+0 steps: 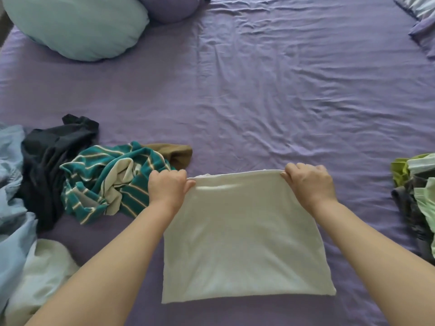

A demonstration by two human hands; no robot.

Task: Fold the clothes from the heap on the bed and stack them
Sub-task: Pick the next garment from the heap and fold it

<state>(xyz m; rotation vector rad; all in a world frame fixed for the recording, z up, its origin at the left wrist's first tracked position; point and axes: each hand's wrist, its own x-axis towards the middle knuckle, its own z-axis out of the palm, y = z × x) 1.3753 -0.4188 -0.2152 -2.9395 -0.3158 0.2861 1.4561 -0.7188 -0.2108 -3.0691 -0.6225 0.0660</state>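
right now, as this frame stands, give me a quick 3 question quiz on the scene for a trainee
1. True or false: both hands grip the far edge of the white garment.
2. Which lies closest to the left hand? A) the light blue pillow B) the teal striped garment C) the green and grey pile
3. Fill in: the unfolded heap lies on the person's ____ side.

Key
1. True: the left hand and the right hand each pinch a far corner.
2. B
3. Left; the green and grey pile sits at the right edge of the purple sheet.
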